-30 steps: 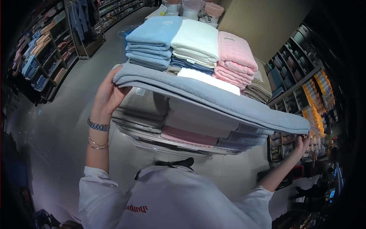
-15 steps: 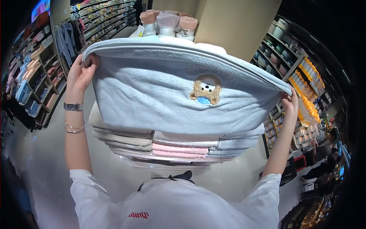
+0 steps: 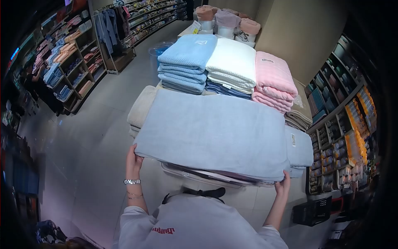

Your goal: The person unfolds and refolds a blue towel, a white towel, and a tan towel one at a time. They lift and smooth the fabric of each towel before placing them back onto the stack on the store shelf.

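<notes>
A large pale blue-grey towel (image 3: 215,128) lies spread flat over the stacks on the display table, its plain side up. My left hand (image 3: 133,157) grips its near left corner, thumb on top and fingers partly hidden beneath. At the near right corner, my right hand (image 3: 282,183) is closed on the towel's edge. Under the towel's left end shows a beige folded towel (image 3: 140,106). Beyond its right end lies a light blue folded towel (image 3: 300,147) with a label.
Behind stand stacks of blue (image 3: 184,62), white (image 3: 232,66) and pink towels (image 3: 274,76). Rolled blankets (image 3: 226,25) sit farther back. Stocked shelves (image 3: 85,68) line the left; more goods hang at right. A black basket (image 3: 311,211) stands on the floor, right. A person (image 3: 41,91) is at far left.
The towel has come down from being held up, bear side showing, to lying flat with its plain side up. Both hands have lowered toward me, and the view has shifted.
</notes>
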{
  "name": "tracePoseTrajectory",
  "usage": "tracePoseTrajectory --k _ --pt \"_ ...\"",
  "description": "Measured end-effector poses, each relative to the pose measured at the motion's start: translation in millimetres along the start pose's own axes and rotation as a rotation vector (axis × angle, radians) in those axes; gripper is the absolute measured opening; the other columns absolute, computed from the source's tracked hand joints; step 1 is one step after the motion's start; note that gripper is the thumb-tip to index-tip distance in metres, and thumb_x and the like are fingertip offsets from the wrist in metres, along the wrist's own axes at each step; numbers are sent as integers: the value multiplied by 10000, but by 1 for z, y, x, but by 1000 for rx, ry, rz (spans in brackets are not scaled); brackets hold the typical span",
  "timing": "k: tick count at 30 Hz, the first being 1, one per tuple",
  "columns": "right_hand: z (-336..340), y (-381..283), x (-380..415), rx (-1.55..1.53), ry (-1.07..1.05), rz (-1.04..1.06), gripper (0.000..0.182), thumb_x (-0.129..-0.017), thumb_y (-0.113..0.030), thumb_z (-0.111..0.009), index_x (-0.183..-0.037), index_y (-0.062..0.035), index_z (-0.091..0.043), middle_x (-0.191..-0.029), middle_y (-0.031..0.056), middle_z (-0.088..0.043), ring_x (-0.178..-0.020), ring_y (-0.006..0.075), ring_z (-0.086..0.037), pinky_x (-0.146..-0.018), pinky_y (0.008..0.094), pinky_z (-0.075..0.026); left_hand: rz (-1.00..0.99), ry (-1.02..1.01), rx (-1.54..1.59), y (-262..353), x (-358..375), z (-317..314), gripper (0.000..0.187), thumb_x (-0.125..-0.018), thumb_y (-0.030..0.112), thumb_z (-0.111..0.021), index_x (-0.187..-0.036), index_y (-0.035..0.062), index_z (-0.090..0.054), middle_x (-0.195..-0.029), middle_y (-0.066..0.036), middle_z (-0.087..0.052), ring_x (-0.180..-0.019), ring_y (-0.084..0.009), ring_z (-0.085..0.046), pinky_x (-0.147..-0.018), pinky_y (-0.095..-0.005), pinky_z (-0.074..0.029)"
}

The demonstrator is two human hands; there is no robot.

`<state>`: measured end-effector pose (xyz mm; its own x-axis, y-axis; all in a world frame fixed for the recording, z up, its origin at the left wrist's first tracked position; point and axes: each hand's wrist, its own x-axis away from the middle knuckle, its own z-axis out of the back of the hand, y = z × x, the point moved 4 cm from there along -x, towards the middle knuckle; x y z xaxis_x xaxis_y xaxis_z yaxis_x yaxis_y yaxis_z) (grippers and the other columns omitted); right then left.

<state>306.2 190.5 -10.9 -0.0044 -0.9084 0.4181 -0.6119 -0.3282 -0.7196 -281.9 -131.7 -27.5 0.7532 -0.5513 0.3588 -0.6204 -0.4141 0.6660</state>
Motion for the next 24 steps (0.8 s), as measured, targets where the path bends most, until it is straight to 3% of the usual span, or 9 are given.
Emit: tracePoseTrajectory --k 1,4,7,13,16,19,22,24 --pt "5 19 6 -3 33 -20 369 -814 -120 -567 -1168 -37 -503 -1172 87 -562 -1088 241 -538 -931 396 -444 58 93 -100 -19 2 17 345 -891 161 -531 -1160 -50 -481 -1140 -162 -554 -1032 -234 -556 -889 -336 -461" --pt "17 30 11 -15 31 85 360 -825 -130 -541 -1167 -26 -497 -1168 95 -561 -1099 236 -530 -936 395 -440 -42 188 -110 -29 10 26 281 -880 106 -554 -1105 -52 -497 -1084 -166 -572 -998 -229 -574 -881 -331 -470" --pt "18 21 15 54 -8 116 359 -828 -131 -530 -1162 -5 -489 -1168 102 -554 -1097 237 -526 -931 397 -440 -106 26 -52 -19 6 15 307 -886 136 -576 -1092 -74 -488 -1111 -155 -564 -1006 -221 -571 -880 -335 -469" --pt "36 18 4 -36 2 40 367 -840 -144 -539 -1153 32 -464 -1136 126 -537 -1040 260 -535 -873 367 -465 4 -20 -197 -37 0 12 376 -878 183 -609 -1113 -71 -463 -1153 -165 -542 -1027 -229 -566 -874 -338 -477" --pt "44 34 9 -88 -32 -79 323 -863 -163 -538 -1116 27 -472 -1112 134 -534 -964 260 -559 -792 342 -492 130 -30 -246 -42 10 11 435 -873 170 -607 -1200 -39 -411 -1166 -170 -532 -1033 -250 -569 -856 -378 -500" --pt "8 37 53 242 73 -179 243 -875 -142 -523 -1071 -1 -507 -1012 114 -581 -837 196 -577 -634 291 -473 27 -11 -248 -34 10 12 447 -868 129 -585 -1240 -5 -378 -1171 -176 -523 -1030 -269 -575 -826 -405 -523" --pt "6 16 53 400 -132 109 215 -888 -151 -506 -1038 2 -511 -910 79 -583 -738 169 -567 -551 261 -447 -24 10 -216 -7 17 0 405 -863 84 -548 -1208 -50 -383 -1159 -183 -523 -1008 -273 -585 -825 -379 -527" --pt "-12 -10 66 398 -99 193 169 -894 -152 -499 -999 -20 -518 -876 75 -577 -700 158 -553 -535 263 -436 -55 -40 -201 9 17 -4 399 -857 68 -532 -1195 -80 -380 -1151 -187 -525 -1001 -276 -586 -821 -355 -530"
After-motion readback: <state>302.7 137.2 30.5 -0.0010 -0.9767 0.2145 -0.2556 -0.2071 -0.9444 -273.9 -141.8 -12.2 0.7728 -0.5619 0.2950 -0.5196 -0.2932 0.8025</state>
